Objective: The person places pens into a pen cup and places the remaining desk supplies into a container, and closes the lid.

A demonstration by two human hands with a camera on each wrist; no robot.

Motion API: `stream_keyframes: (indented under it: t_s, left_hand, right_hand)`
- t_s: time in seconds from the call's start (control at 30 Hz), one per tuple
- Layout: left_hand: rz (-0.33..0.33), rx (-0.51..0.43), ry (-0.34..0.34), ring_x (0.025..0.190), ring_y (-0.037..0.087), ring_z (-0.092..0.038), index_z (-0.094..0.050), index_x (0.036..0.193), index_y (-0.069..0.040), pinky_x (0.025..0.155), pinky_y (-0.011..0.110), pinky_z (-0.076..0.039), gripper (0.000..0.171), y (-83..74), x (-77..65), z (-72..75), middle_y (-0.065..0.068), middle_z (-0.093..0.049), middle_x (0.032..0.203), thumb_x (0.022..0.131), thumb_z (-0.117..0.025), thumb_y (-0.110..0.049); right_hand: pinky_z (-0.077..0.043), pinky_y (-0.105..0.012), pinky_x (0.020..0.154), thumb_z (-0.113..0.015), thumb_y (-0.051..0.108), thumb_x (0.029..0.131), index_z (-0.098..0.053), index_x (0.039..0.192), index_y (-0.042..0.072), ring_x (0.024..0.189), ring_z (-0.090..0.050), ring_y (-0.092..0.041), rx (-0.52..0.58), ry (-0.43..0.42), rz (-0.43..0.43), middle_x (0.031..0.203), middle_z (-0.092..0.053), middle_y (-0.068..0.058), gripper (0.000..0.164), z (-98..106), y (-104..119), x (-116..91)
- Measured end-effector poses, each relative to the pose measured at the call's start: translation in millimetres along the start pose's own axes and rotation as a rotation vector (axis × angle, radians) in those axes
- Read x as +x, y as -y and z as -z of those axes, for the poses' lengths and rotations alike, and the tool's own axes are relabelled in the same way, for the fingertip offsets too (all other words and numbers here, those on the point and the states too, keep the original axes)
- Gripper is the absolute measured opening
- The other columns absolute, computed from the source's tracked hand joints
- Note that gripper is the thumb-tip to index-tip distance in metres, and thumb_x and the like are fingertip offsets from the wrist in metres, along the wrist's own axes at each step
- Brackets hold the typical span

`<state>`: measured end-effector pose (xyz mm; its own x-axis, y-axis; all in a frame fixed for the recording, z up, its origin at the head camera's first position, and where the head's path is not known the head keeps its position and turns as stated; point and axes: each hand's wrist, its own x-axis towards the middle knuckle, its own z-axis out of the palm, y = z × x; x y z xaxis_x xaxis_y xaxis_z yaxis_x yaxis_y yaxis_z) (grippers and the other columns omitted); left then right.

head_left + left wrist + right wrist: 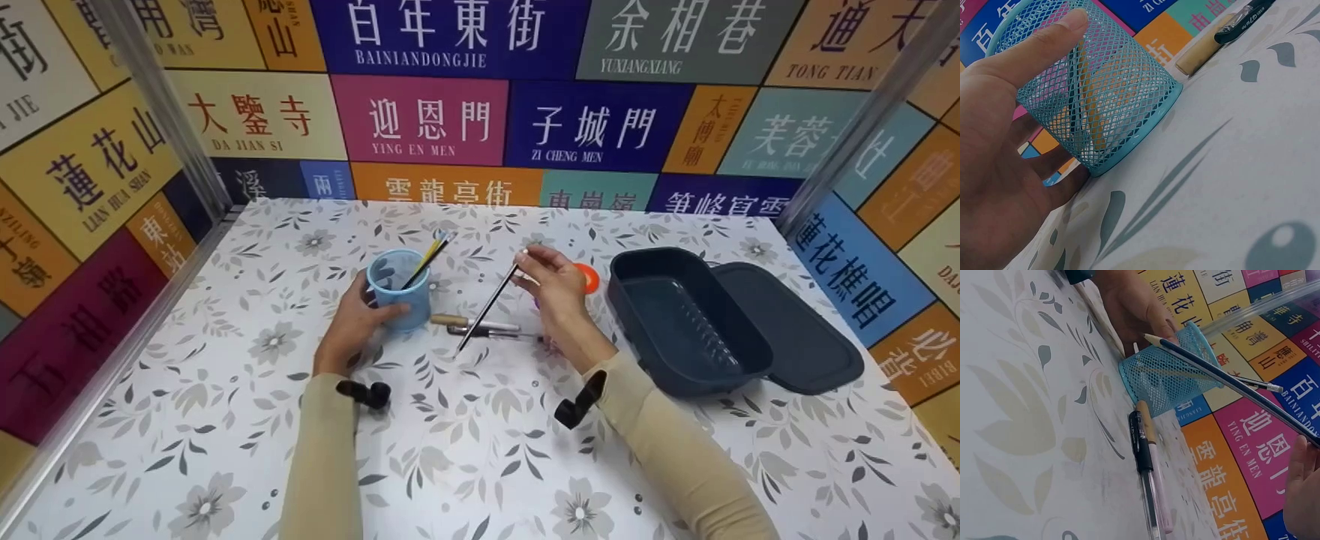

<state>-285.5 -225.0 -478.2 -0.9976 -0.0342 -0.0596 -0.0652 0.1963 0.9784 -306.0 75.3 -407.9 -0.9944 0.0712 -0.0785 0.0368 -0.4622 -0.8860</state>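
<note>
Pinching pencil (487,310) in right grip (556,294), clasping mesh cup (411,313) in left grip (355,324).
Seems partway, with two pencils (427,264) already in cup and pens (1140,444) left on desk (450,476) between grips.

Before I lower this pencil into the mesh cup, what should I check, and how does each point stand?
1. Pencil secured: ok; the right hand pinches the pencil near its upper end.
2. Cup steadied: ok; the left hand holds the blue mesh cup, opening up.
3. Room inside: ok; a few slim items lean to one side.
4. Pencil lined up: not ok; its sharpened tip points down outside the cup.
5. Cup mouth clear of loose pens: ok; the black-capped pen and tan-ended pen lie on the table.
</note>
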Motion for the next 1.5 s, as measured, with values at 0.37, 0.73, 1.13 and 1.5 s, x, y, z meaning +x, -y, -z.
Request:
stream_keyframes:
  t_s: [0.37,0.73,1.13,1.5]
  left_hand:
    - [0.050,0.015,-0.007,0.151,0.023,-0.033,-0.031,0.155,-0.033,0.126,0.049,-0.027,0.108,-4.0,-1.2,-1.2,-0.003,-0.040,0.159,0.067,-0.091,-0.042]
    - [0.042,0.005,-0.016,0.149,0.023,-0.036,-0.034,0.153,-0.034,0.125,0.048,-0.029,0.100,-0.6,-0.5,0.0,-0.003,-0.042,0.157,0.071,-0.091,-0.032]
    - [-0.006,0.005,-0.001,0.146,0.024,-0.041,-0.034,0.153,-0.028,0.122,0.044,-0.035,0.106,0.3,-0.8,0.2,0.001,-0.046,0.155,0.066,-0.093,-0.041]
    - [0.023,0.015,-0.010,0.149,0.025,-0.037,-0.035,0.153,-0.031,0.125,0.048,-0.029,0.105,-1.2,0.3,-0.1,-0.002,-0.044,0.157,0.066,-0.092,-0.041]
  right_hand:
    - [-0.063,-0.032,0.083,-0.071,-0.001,0.089,-0.067,0.107,0.003,0.090,-0.069,-0.015,0.014,0.059,0.016,0.096,-0.067,-0.004,0.019,-21.7,10.6,-6.5]
    - [-0.064,-0.033,0.083,-0.070,-0.003,0.089,-0.066,0.101,0.003,0.086,-0.070,-0.016,0.073,0.022,0.069,0.094,-0.067,-0.007,0.014,-49.7,16.9,-9.9]
    - [-0.064,-0.033,0.078,-0.070,-0.007,0.088,-0.064,0.100,-0.001,0.081,-0.069,-0.013,0.090,-0.104,0.208,0.091,-0.066,-0.008,0.015,-64.2,21.3,-5.5]
    - [-0.064,-0.034,0.081,-0.071,-0.007,0.087,-0.064,0.097,0.001,0.080,-0.067,-0.014,0.040,-0.109,0.259,0.089,-0.065,-0.006,0.015,-73.7,24.2,-2.2]
